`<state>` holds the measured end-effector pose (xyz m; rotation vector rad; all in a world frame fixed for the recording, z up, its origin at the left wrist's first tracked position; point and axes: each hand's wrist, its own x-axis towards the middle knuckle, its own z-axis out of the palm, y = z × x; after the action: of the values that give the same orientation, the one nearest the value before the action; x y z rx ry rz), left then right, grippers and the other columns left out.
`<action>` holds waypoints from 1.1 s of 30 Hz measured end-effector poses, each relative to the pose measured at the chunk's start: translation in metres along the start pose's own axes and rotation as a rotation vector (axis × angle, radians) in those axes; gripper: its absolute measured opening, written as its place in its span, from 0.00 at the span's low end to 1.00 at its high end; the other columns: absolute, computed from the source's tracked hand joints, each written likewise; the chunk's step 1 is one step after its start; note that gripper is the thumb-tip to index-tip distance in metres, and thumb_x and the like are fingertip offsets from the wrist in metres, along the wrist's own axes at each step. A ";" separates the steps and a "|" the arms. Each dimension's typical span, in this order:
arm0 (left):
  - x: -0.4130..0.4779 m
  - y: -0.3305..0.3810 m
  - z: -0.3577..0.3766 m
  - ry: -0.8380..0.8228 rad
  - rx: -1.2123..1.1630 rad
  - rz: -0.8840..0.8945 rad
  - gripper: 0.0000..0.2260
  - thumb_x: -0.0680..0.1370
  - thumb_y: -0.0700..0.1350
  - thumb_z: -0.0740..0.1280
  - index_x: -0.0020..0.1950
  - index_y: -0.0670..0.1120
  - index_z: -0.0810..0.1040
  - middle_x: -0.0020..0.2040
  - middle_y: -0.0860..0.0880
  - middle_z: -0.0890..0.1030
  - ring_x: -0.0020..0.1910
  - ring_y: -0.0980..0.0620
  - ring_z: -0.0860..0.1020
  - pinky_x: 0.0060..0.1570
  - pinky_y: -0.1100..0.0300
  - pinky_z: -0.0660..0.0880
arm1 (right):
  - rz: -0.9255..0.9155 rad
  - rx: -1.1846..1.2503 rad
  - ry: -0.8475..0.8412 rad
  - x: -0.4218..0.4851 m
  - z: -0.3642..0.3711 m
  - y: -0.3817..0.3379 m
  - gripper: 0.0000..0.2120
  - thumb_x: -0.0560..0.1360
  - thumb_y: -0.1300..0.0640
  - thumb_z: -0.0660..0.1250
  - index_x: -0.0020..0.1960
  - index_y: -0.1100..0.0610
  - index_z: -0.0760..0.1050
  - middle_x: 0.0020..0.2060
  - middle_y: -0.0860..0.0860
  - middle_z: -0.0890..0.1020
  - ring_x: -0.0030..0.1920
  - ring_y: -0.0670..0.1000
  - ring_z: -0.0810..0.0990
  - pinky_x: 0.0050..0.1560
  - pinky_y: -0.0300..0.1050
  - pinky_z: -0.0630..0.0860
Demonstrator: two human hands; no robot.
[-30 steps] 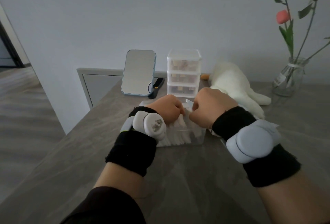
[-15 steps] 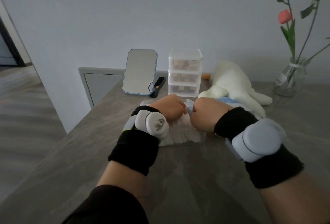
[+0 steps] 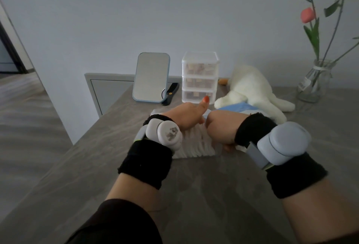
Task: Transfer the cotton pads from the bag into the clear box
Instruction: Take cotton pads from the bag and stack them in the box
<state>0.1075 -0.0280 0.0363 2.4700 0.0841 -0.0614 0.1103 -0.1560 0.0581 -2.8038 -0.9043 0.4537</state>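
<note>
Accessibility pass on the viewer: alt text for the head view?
A person's left hand and right hand are close together over a row of white cotton pads on a grey table; what they hold is hidden. Behind stand a mirror, a clear drawer unit, a white plush toy and a glass vase.

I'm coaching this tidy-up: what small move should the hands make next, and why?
Probably lift the row of cotton pads slightly, pressed between the left hand and right hand: the hands flank the row on the table, but hidden fingers leave the grip uncertain.
</note>
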 end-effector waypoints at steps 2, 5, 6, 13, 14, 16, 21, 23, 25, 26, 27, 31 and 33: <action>0.002 -0.002 0.002 0.008 -0.003 0.003 0.35 0.81 0.63 0.40 0.57 0.43 0.81 0.55 0.48 0.79 0.58 0.49 0.75 0.58 0.58 0.63 | -0.009 0.063 -0.012 0.001 -0.001 0.001 0.07 0.78 0.63 0.61 0.41 0.58 0.71 0.29 0.49 0.72 0.23 0.43 0.69 0.18 0.31 0.66; 0.007 -0.007 0.007 0.027 0.012 0.012 0.35 0.81 0.64 0.40 0.56 0.45 0.81 0.58 0.46 0.80 0.60 0.47 0.75 0.61 0.54 0.66 | 0.022 0.238 -0.016 0.005 0.002 0.002 0.09 0.79 0.63 0.59 0.57 0.62 0.75 0.30 0.51 0.73 0.23 0.46 0.71 0.22 0.36 0.68; 0.008 -0.008 0.008 0.026 0.020 0.010 0.36 0.81 0.64 0.40 0.56 0.45 0.81 0.59 0.45 0.79 0.60 0.46 0.75 0.61 0.54 0.66 | 0.048 0.325 -0.027 0.008 0.002 0.004 0.10 0.79 0.64 0.58 0.58 0.64 0.74 0.31 0.54 0.74 0.22 0.47 0.72 0.21 0.37 0.68; 0.011 -0.006 0.016 0.003 0.012 -0.013 0.36 0.81 0.63 0.39 0.57 0.41 0.80 0.55 0.45 0.77 0.55 0.48 0.74 0.56 0.56 0.63 | 0.104 0.426 -0.060 0.010 0.000 0.006 0.12 0.80 0.66 0.54 0.55 0.69 0.74 0.28 0.58 0.72 0.21 0.51 0.69 0.18 0.33 0.64; 0.012 -0.006 0.017 0.001 0.007 -0.004 0.35 0.82 0.62 0.39 0.54 0.41 0.79 0.53 0.44 0.78 0.54 0.47 0.74 0.56 0.56 0.64 | 0.104 0.406 -0.056 0.010 0.000 0.007 0.13 0.80 0.65 0.54 0.56 0.69 0.74 0.28 0.59 0.73 0.21 0.51 0.68 0.19 0.34 0.64; 0.013 -0.007 0.019 -0.002 0.004 0.023 0.33 0.82 0.61 0.39 0.47 0.43 0.78 0.49 0.45 0.78 0.53 0.47 0.75 0.56 0.56 0.65 | 0.102 0.392 -0.067 0.009 0.001 0.007 0.13 0.80 0.64 0.54 0.56 0.69 0.74 0.29 0.60 0.74 0.20 0.51 0.68 0.19 0.35 0.64; 0.014 -0.007 0.019 -0.015 0.021 0.016 0.37 0.82 0.62 0.39 0.54 0.39 0.81 0.51 0.43 0.79 0.56 0.45 0.76 0.58 0.56 0.66 | 0.118 0.404 -0.065 0.010 0.000 0.005 0.13 0.80 0.64 0.54 0.57 0.67 0.73 0.42 0.67 0.81 0.20 0.51 0.70 0.20 0.37 0.66; 0.013 -0.007 0.018 -0.009 0.042 0.015 0.37 0.82 0.62 0.39 0.53 0.40 0.81 0.52 0.43 0.80 0.55 0.46 0.76 0.57 0.56 0.66 | 0.116 0.386 -0.078 0.011 -0.001 0.004 0.14 0.80 0.64 0.53 0.59 0.68 0.73 0.46 0.68 0.82 0.24 0.53 0.71 0.24 0.41 0.68; 0.012 -0.007 0.015 0.021 0.071 0.014 0.35 0.82 0.62 0.39 0.45 0.43 0.80 0.43 0.46 0.78 0.48 0.48 0.74 0.53 0.57 0.64 | 0.112 0.372 -0.086 0.010 -0.002 0.004 0.13 0.80 0.65 0.53 0.57 0.68 0.73 0.40 0.67 0.81 0.23 0.52 0.72 0.24 0.40 0.68; 0.011 -0.006 0.014 0.030 0.085 0.016 0.34 0.82 0.62 0.39 0.41 0.44 0.78 0.39 0.49 0.77 0.45 0.50 0.74 0.52 0.58 0.63 | 0.107 0.370 -0.088 0.008 -0.002 0.003 0.12 0.79 0.66 0.53 0.56 0.68 0.73 0.35 0.64 0.79 0.20 0.51 0.72 0.22 0.38 0.68; 0.010 -0.005 0.013 0.031 0.100 0.015 0.34 0.82 0.62 0.39 0.39 0.45 0.78 0.37 0.50 0.75 0.43 0.51 0.73 0.51 0.58 0.63 | 0.104 0.371 -0.084 0.005 -0.003 0.003 0.12 0.79 0.66 0.53 0.54 0.67 0.73 0.30 0.62 0.78 0.18 0.50 0.72 0.21 0.37 0.67; 0.010 -0.008 0.009 0.021 0.102 0.026 0.36 0.81 0.63 0.39 0.52 0.42 0.82 0.49 0.45 0.79 0.51 0.47 0.75 0.53 0.57 0.64 | 0.089 0.383 -0.075 -0.001 -0.007 0.001 0.12 0.80 0.66 0.52 0.50 0.64 0.74 0.21 0.53 0.78 0.16 0.48 0.71 0.20 0.35 0.66; 0.010 -0.010 0.006 0.046 0.106 0.042 0.36 0.81 0.63 0.39 0.57 0.43 0.82 0.55 0.44 0.80 0.56 0.46 0.76 0.57 0.56 0.67 | 0.064 0.379 -0.032 -0.002 -0.009 0.001 0.14 0.80 0.65 0.53 0.58 0.67 0.74 0.30 0.55 0.80 0.20 0.48 0.72 0.18 0.34 0.66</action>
<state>0.1169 -0.0240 0.0247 2.5782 0.0505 0.0096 0.1126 -0.1589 0.0669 -2.4896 -0.6538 0.6099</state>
